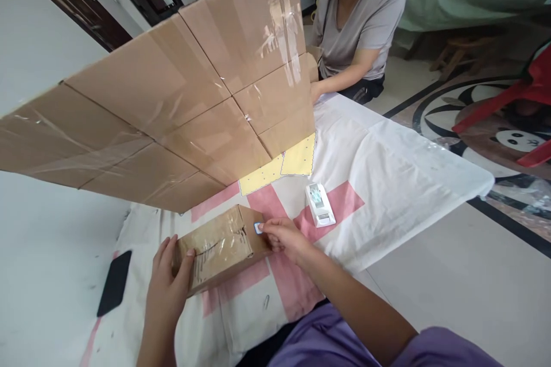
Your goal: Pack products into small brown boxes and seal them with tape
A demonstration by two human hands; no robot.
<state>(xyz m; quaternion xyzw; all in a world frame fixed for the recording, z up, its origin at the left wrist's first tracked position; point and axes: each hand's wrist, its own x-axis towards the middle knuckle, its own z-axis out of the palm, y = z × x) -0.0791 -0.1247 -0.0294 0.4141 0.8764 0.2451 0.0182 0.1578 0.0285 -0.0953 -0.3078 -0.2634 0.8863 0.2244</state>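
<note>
A small taped cardboard box [210, 249] lies on the cloth-covered table in front of me. My left hand [170, 266] grips its left end, the thumb on top and the fingers along the far side. At the box's right end, my right hand [282, 236] pinches a small white sticker [258, 228] with a blue border between thumb and fingers. This sticker is against the end face; whether it is stuck there I cannot tell. Just beyond my right hand sits a small white plastic object [321, 206] with a shiny greenish panel.
A tall taped cardboard panel [193, 103] stands across the table, with yellow dotted sheets [297, 157] at its foot. A black phone-like slab [114, 282] lies at left. Behind the panel sits another person [357, 40], one hand near its edge. A red chair [512, 92] stands right.
</note>
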